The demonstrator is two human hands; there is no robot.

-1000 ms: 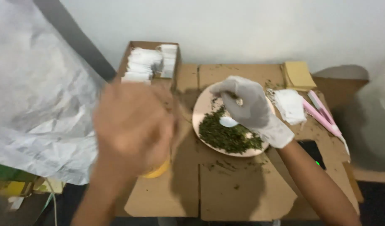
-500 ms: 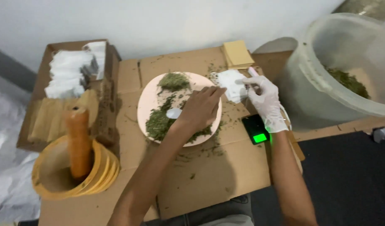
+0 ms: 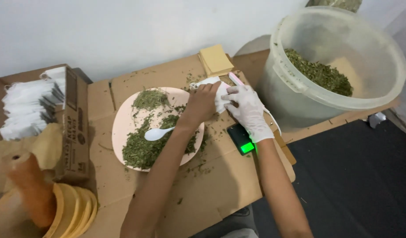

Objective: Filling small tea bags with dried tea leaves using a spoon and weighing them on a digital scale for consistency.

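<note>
My bare left hand [image 3: 202,104] and my white-gloved right hand [image 3: 248,110] both hold a small white paper sachet [image 3: 220,94] just right of a pink plate [image 3: 123,123]. The plate carries dried green leaf flakes [image 3: 143,147] and a white plastic spoon [image 3: 156,133] lying loose among them. A small black digital scale [image 3: 241,139] with a lit green display sits under my right wrist. The sachet is partly hidden by my fingers.
A large translucent bucket [image 3: 300,92] of dried green leaves stands at the right. A cardboard box [image 3: 75,128] of white sachets sits at the left, yellow bowls [image 3: 75,209] with an orange pestle-like piece [image 3: 28,185] at the lower left. Tan paper squares [image 3: 216,59] lie at the back.
My left hand left the spoon on the plate and moved right to the sachet, joining my right hand. The view swung right, bringing the bucket fully into sight.
</note>
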